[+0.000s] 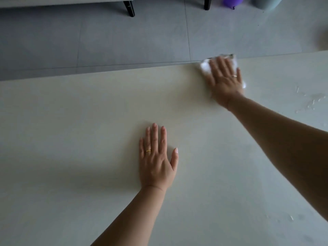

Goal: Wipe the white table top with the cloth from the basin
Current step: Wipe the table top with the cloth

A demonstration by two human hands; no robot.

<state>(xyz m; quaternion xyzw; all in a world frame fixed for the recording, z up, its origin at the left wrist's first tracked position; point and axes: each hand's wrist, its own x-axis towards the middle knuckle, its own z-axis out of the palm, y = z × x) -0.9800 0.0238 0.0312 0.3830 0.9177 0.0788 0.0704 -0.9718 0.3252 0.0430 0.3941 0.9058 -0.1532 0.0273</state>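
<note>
The white table top (pixel 88 121) fills most of the head view. My right hand (pixel 225 80) lies flat with straight fingers on a white cloth (pixel 205 67), pressing it onto the table right at the far edge. Most of the cloth is hidden under the hand; its edges show to the left and right of the fingers. My left hand (pixel 157 160) rests palm down with spread fingers on the bare table near the middle, apart from the cloth. The basin is not in view.
Wet streaks and droplets (pixel 308 102) lie on the table to the right of the cloth. Beyond the far edge is grey tiled floor (pixel 106 38), with black furniture legs (pixel 130 8), a purple object (pixel 232 1) and a pale bin (pixel 268 2) at the top.
</note>
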